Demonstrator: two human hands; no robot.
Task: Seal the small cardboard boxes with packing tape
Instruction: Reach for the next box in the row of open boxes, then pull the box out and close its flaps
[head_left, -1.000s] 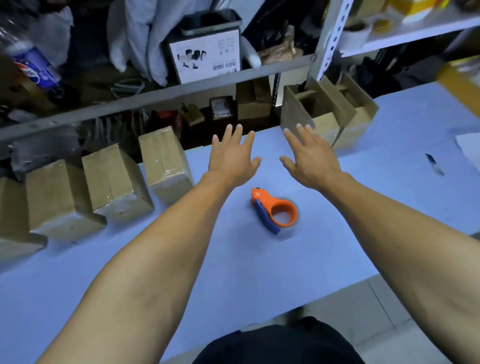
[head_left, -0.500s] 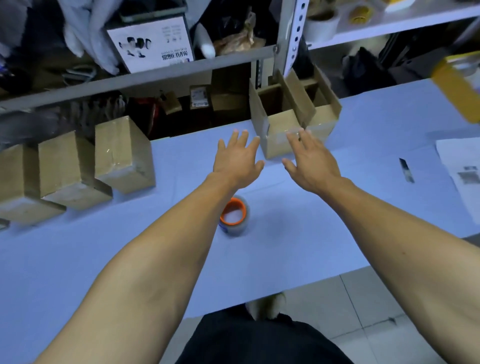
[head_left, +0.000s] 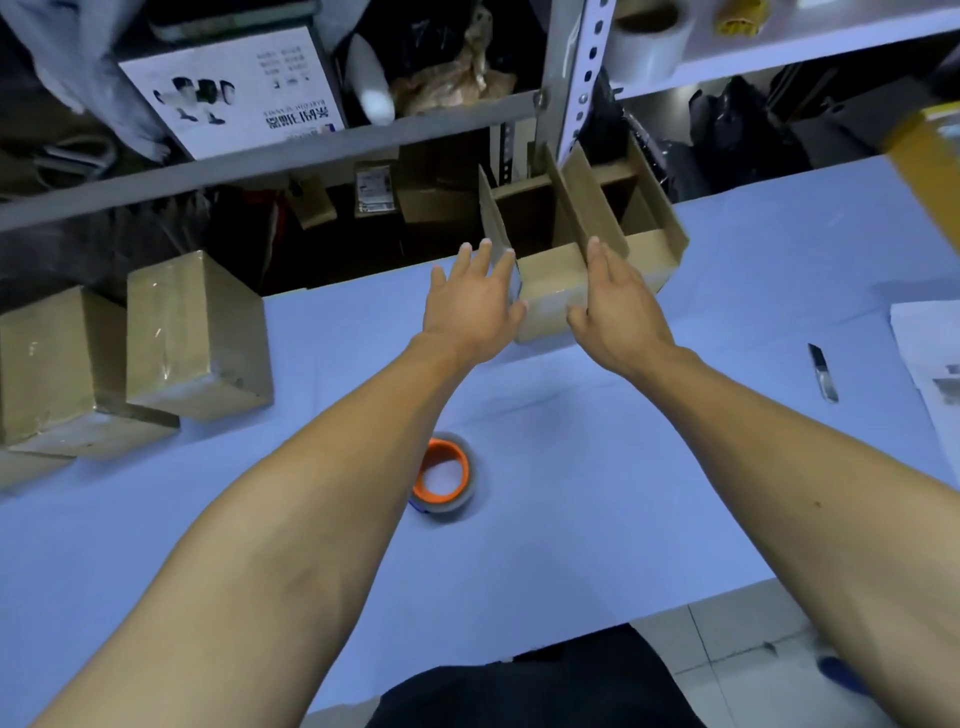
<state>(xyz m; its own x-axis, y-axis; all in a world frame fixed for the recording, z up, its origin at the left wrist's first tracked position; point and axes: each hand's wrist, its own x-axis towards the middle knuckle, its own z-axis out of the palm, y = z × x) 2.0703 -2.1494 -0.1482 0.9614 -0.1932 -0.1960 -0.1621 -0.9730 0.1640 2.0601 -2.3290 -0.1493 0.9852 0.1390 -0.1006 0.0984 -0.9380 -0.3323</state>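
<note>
— Head view, the only one you have: what is different from a second ago?

— Your two arms have reached further up the frame. A second ago both hands hovered over bare counter above the tape dispenser; now your left hand (head_left: 475, 306) and right hand (head_left: 615, 306) flank the nearer open box (head_left: 550, 291) just above the middle of the frame, one at each side wall.

— Are you gripping it?

— Not yet, as far as it shows. Both hands are released, fingers straight and spread; the left fingertips lie at its raised left flap, the right hand alongside its right edge. Whether skin touches cardboard you cannot tell.

— And the tape?

— The tape dispenser (head_left: 444, 480) lies untouched on the blue counter (head_left: 597, 467) at lower centre, partly behind your left forearm. Two sealed boxes (head_left: 195, 332) stand at the left edge; a second open box (head_left: 649, 244) sits just behind the first.

— Meaning?

— You are probably starting on the next box: draw it towards you, fold the flaps, then tape.
</note>
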